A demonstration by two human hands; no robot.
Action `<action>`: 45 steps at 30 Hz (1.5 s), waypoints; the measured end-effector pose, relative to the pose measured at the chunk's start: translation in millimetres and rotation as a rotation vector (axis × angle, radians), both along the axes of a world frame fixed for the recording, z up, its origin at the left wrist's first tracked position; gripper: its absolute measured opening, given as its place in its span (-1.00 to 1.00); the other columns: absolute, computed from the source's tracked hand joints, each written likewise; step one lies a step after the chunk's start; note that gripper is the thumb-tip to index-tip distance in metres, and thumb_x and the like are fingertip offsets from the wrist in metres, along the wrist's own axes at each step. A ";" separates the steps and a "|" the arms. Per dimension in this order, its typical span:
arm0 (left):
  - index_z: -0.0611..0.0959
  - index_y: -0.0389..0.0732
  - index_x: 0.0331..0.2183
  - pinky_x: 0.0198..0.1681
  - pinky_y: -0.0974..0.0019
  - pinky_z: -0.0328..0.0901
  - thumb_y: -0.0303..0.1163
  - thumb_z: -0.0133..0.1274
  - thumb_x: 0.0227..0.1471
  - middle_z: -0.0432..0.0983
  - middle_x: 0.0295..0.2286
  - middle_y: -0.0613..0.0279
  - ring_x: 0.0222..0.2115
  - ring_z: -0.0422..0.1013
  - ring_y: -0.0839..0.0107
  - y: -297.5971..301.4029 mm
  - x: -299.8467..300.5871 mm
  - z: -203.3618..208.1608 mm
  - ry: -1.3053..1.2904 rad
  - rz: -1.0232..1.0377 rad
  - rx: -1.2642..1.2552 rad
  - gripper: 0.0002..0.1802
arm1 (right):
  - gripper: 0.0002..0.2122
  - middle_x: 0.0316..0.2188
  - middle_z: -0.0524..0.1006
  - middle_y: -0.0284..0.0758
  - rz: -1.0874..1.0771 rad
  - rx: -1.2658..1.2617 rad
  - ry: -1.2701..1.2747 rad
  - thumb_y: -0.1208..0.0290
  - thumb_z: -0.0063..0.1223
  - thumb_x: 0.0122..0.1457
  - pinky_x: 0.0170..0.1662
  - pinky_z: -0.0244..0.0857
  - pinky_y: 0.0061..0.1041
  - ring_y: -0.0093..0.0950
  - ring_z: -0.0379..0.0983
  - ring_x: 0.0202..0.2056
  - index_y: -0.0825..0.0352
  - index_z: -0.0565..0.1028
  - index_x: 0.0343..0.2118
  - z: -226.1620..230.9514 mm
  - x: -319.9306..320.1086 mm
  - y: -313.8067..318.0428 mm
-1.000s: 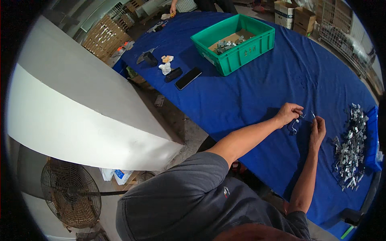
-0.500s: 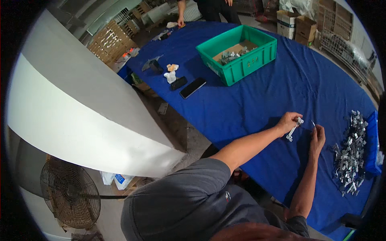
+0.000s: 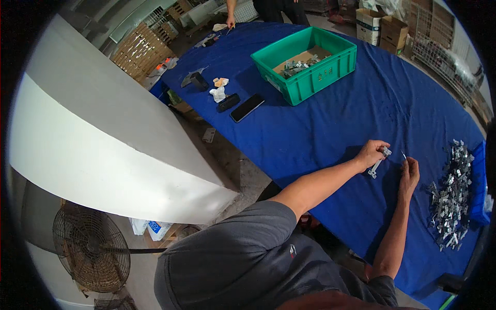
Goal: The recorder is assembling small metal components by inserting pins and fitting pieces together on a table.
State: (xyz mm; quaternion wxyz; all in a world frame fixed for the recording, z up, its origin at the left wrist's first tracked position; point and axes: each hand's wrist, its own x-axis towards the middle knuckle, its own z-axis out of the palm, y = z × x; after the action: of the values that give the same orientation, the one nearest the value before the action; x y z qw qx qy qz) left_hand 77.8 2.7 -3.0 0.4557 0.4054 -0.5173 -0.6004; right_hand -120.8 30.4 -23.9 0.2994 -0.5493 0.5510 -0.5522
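Note:
Over the blue cloth [image 3: 330, 126], my left hand [image 3: 369, 155] pinches a small silvery metal bracket [image 3: 376, 166] with wider, lobed ends. Just right of it, my right hand [image 3: 409, 178] closes its fingertips on a thin, light-coloured pointed tool [image 3: 404, 154]. The tip points up and leftward, a short gap away from the bracket. To the right of my right hand lies a heap of loose metal parts [image 3: 450, 199]. The exact kind of the thin tool is too small to make out.
A green plastic crate [image 3: 312, 80] with metal parts stands across the table. A blue bin [image 3: 480, 181] borders the heap at the right edge. Left of the crate lie a phone [image 3: 247, 108] and a black case [image 3: 228, 103]. Another person's hand [image 3: 231, 20] is at the far edge.
The view has shifted slightly, so the table things appear a little higher. Both hands keep their grips, and the thin tool's tip has tilted slightly. The other person's hand has moved a little.

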 end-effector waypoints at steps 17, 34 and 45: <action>0.54 -0.37 -0.04 -0.22 0.46 0.36 -0.72 0.03 -0.14 0.58 -0.32 0.17 -0.33 0.49 0.49 1.2 -0.2 2.4 -0.003 -0.004 0.024 -0.48 | -0.85 -0.44 0.41 -0.47 0.011 -0.062 -0.013 0.43 -0.04 0.27 -0.35 0.18 -0.68 -0.68 0.28 -0.43 0.40 0.46 -0.21 -0.6 1.2 -0.7; 0.58 -0.36 -0.10 -0.24 0.45 0.36 -0.68 0.07 -0.15 0.59 -0.34 0.20 -0.35 0.48 0.50 -6.3 0.0 -8.8 0.096 -0.003 -0.036 -0.55 | -0.86 -0.44 0.41 -0.45 0.024 -0.037 -0.033 0.45 -0.03 0.26 -0.33 0.20 -0.69 -0.68 0.28 -0.42 0.40 0.47 -0.23 5.1 -0.1 3.3; 0.47 -0.45 0.00 -0.25 0.49 0.38 -0.53 0.06 0.06 0.57 -0.35 0.19 -0.38 0.48 0.54 -3.3 1.6 -0.4 0.132 -0.031 0.020 -0.57 | -0.86 -0.48 0.40 -0.49 -0.017 -0.018 -0.063 0.41 0.03 0.24 -0.33 0.18 -0.70 -0.70 0.28 -0.42 0.39 0.46 -0.29 14.1 6.9 4.4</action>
State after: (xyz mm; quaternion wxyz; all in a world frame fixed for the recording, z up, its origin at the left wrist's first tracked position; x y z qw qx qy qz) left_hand 79.4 -0.6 -3.4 0.4756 0.3614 -0.4863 -0.6378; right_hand -113.9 34.8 -9.9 0.3069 -0.5294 0.5409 -0.5770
